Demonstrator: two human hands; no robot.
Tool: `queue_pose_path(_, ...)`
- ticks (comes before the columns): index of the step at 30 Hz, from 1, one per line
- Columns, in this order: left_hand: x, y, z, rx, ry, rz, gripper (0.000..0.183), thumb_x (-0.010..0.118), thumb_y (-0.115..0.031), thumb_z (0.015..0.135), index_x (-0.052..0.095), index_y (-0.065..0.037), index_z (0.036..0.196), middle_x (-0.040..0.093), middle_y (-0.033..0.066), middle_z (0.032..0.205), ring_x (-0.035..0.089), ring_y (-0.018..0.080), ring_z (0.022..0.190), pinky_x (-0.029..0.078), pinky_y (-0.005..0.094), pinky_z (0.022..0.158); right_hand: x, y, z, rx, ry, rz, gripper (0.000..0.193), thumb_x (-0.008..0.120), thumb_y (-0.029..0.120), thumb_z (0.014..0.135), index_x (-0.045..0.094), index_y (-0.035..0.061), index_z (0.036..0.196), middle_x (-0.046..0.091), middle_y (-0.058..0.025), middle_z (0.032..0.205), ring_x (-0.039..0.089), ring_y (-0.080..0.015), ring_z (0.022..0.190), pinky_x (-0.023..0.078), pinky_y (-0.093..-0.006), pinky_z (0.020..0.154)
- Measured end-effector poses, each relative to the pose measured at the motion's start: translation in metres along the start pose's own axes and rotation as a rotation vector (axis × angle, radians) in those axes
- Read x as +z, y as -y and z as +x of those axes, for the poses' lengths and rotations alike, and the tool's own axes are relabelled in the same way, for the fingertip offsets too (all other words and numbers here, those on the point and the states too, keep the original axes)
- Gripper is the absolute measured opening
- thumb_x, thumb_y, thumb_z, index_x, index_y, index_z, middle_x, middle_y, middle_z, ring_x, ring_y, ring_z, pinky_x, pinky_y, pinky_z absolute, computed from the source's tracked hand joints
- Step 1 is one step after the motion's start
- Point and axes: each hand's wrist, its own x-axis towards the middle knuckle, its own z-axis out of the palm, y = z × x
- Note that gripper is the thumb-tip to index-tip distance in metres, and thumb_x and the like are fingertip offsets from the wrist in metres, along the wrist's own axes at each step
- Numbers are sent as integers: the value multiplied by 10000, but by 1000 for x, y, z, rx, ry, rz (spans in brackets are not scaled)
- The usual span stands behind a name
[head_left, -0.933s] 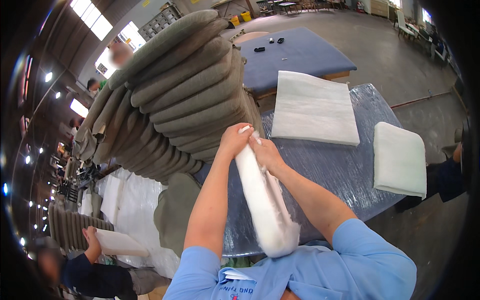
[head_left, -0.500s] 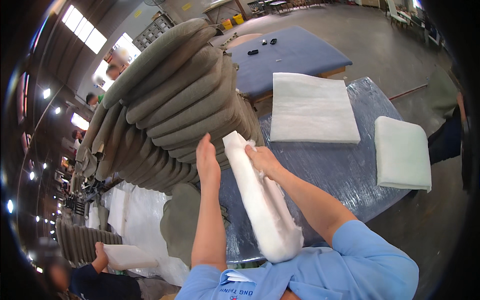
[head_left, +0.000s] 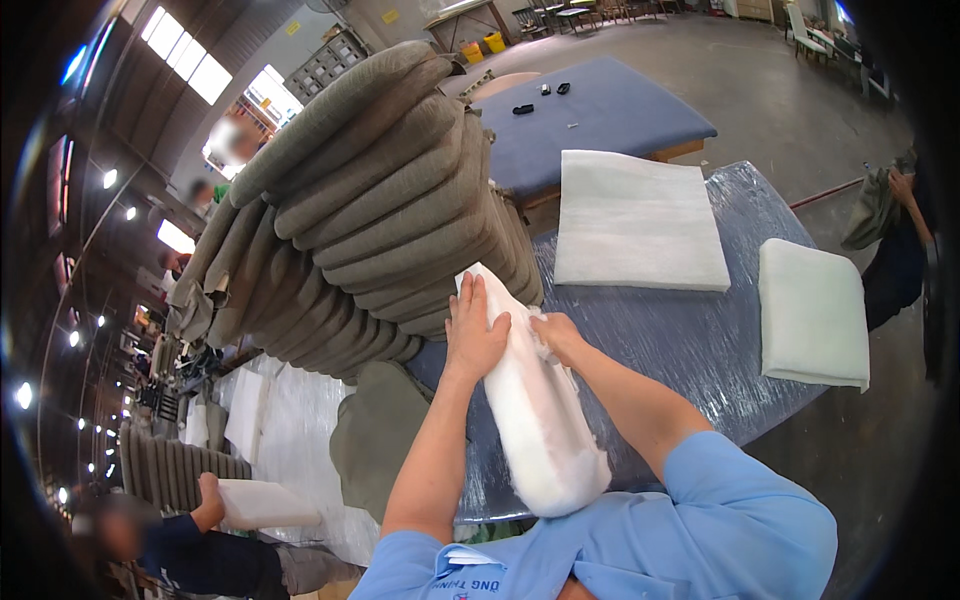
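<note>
A long white foam cushion wrapped in fluffy batting (head_left: 528, 425) lies lengthwise in front of me, its near end against my shirt. My left hand (head_left: 477, 338) rests on the left side of its far end, fingers stretched out flat. On the opposite side my right hand (head_left: 560, 340) is closed on the loose batting edge, where wispy fibres stick out. A seam or fold in the batting runs along the cushion's right side. Under it is a table wrapped in clear plastic (head_left: 660, 350).
Tall stacked grey-brown cushions (head_left: 400, 210) stand at the left, with a grey-brown fabric piece (head_left: 375, 425) nearby. Two white pads, one square (head_left: 640, 225) and one smaller (head_left: 815, 315), lie at the right. Beyond stands a blue-topped table (head_left: 610, 115). Co-workers are at lower left and far right.
My left hand has come down from beside the cushion onto its far end. My right hand keeps hold of the batting edge. At far right, a co-worker's hand with grey-green fabric shows more.
</note>
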Motion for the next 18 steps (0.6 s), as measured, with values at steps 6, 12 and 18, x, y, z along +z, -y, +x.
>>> queue_pose_path(6, -7, 6, -14, -106, 104, 122, 885, 603, -401, 982, 179, -88, 1692, 101, 121, 1780, 167, 520, 1580, 196, 679, 1248, 9, 65, -18, -293, 90, 202, 489, 655, 426, 1000, 700, 47, 1306, 764, -182, 1102, 730, -285, 1000, 543, -414, 882)
queue_pose_path(12, -17, -9, 1, -99, 188, 46, 795, 454, -467, 1055, 163, -104, 1700, 73, 149, 1780, 107, 517, 1594, 135, 663, 1266, 10, 53, -12, -294, 69, 71, 442, 657, 423, 1003, 709, 38, 1213, 761, -195, 1102, 725, -327, 1062, 533, -431, 927)
queue_pose_path(18, -15, -13, 1, -45, 134, 379, 733, 392, -416, 1075, 191, -65, 1686, 189, 168, 1752, 141, 479, 1598, 119, 672, 1268, -12, 24, -46, -334, -14, -39, 411, 669, 433, 997, 707, 52, 1147, 756, -210, 1053, 730, -366, 1008, 535, -450, 899)
